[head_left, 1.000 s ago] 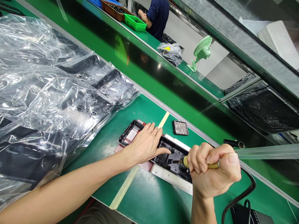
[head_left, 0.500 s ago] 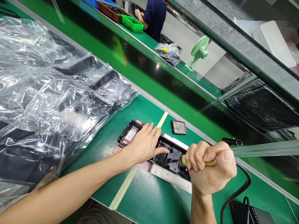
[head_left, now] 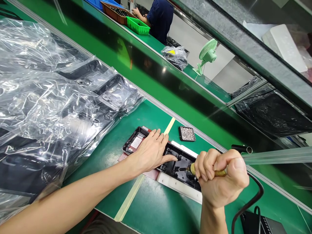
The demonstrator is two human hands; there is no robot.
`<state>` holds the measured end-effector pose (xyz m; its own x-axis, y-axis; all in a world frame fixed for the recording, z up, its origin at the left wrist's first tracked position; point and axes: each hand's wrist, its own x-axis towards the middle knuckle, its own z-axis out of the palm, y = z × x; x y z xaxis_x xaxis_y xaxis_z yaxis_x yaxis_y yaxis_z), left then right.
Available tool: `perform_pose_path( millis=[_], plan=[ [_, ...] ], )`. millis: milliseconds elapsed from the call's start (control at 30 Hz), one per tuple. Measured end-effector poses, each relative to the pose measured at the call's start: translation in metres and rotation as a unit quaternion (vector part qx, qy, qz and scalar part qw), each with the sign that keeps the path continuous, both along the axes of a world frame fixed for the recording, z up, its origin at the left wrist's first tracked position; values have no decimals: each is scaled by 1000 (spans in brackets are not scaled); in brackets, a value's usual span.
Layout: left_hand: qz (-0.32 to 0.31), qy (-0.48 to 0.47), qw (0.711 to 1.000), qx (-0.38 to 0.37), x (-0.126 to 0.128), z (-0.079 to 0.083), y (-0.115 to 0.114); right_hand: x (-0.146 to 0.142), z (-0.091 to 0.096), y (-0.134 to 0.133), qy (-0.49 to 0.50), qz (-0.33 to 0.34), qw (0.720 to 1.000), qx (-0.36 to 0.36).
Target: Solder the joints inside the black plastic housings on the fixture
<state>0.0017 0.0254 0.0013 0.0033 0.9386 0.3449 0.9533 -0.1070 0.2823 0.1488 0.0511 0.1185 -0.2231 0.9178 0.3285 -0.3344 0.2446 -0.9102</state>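
A long black plastic housing (head_left: 170,167) lies in a white and reddish fixture (head_left: 179,186) on the green bench. Across its middle rests my left hand (head_left: 152,148), palm down with fingers stretched out and thumb along the inside. My right hand (head_left: 219,175) is wrapped round the yellow handle of a corded soldering iron (head_left: 192,168), its tip pointing left into the housing. Whether the tip touches the plastic I cannot tell. Just beyond the housing stands a small black tray (head_left: 187,133) full of tiny metal pieces.
Black parts under clear plastic sheeting (head_left: 60,107) cover the left side. A black box (head_left: 264,222) sits at the lower right, near the iron's cord. Behind the rail runs a green conveyor (head_left: 156,87); beyond it are a green fan (head_left: 207,53), bins and a person (head_left: 161,21).
My right hand and the soldering iron have shifted very slightly right and down. My left hand stays on the housing. The person across the conveyor has moved a hand to the left.
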Motion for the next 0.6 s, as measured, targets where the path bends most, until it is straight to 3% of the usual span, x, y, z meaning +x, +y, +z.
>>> perform_pose_path(
  millis=[167,600],
  plan=[
    [-2,6,1000,-6,0,1,0,6,2,0,-12,24,1000,6],
    [-6,1,1000,-7,-1,0,0,23,5,10,-22,203,978,41]
  ],
)
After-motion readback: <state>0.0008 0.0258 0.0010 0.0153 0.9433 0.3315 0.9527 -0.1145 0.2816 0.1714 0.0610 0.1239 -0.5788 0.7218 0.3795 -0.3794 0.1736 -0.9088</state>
